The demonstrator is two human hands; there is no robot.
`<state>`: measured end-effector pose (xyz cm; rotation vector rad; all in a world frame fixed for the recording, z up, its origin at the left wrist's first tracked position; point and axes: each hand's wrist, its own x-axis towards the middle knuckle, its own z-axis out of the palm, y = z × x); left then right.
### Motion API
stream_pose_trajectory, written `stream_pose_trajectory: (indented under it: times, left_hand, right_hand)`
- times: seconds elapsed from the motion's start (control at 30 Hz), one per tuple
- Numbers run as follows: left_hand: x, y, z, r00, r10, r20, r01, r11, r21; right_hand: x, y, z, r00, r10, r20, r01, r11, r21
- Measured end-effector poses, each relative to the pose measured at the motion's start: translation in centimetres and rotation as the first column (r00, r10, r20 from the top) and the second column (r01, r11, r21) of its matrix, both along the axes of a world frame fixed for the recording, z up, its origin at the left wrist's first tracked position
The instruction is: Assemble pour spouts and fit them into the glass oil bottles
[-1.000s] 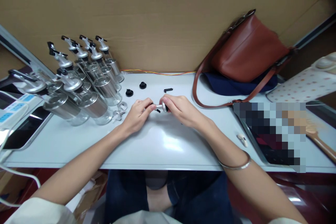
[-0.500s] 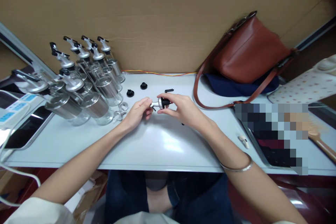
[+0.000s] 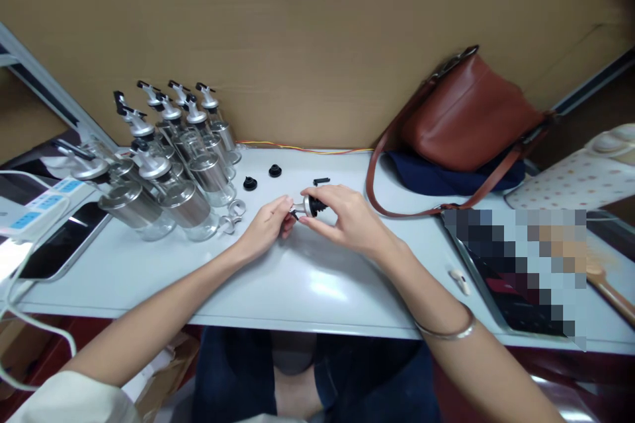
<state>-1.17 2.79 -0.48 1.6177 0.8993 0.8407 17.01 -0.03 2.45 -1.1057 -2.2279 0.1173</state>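
Note:
Between both hands, above the white table (image 3: 317, 264), I hold a silver and black bottle pourer (image 3: 305, 205) lying sideways. My left hand (image 3: 270, 221) pinches its thin spout end. My right hand (image 3: 342, 215) has thumb and fingers around the wide silver collar, with the black ribbed stopper pointing right. Beyond my hands lies a small black lever piece (image 3: 321, 181). Two black stoppers (image 3: 250, 183) rest on the table to the far left of the hands. Clear or silvery rings (image 3: 235, 208) lie left of my left hand.
Several glass bottles with metal sleeves and pourers (image 3: 186, 205) crowd the left side. Farther left are a power strip (image 3: 44, 205) and a phone (image 3: 64, 241). On the right lie a brown bag (image 3: 471, 119), a white earbud (image 3: 460, 281) and a partly blurred tablet (image 3: 526, 307).
My view has tilted up slightly, so the table things appear lower. The pourer stays in both hands, and its black ribbed end shows more plainly now.

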Motion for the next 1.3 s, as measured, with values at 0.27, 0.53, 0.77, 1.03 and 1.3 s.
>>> stream_pose_trajectory:
  times: [0.27,0.53,0.77,1.03,1.3]
  left_hand:
    - [-0.9,-0.1,1.0,0.993,0.107,-0.041,-0.094,0.963,0.252]
    - [-4.0,0.5,8.2,0.712,0.665,-0.225,-0.116,0.427,0.897]
    - [-6.6,3.3,15.3,0.046,0.683,-0.729,0.017,0.729,0.684]
    - [-6.4,3.5,15.7,0.044,0.691,-0.721,0.075,0.718,0.692]
    - [-5.6,1.2,18.8,0.17,0.873,-0.456,0.06,0.453,0.89]
  right_hand:
    - [-0.5,0.1,-0.5,0.997,0.036,0.062,-0.045,0.988,0.149]
    - [-0.4,-0.3,0.4,0.997,-0.002,-0.073,0.02,0.972,0.236]
    - [-0.6,0.1,0.0,0.992,0.069,-0.103,-0.034,0.949,0.312]
    - [-0.7,0.4,-0.3,0.982,0.036,-0.188,0.026,0.949,0.314]
    - [-0.1,0.7,-0.2,0.942,-0.014,-0.335,0.138,0.926,0.351]
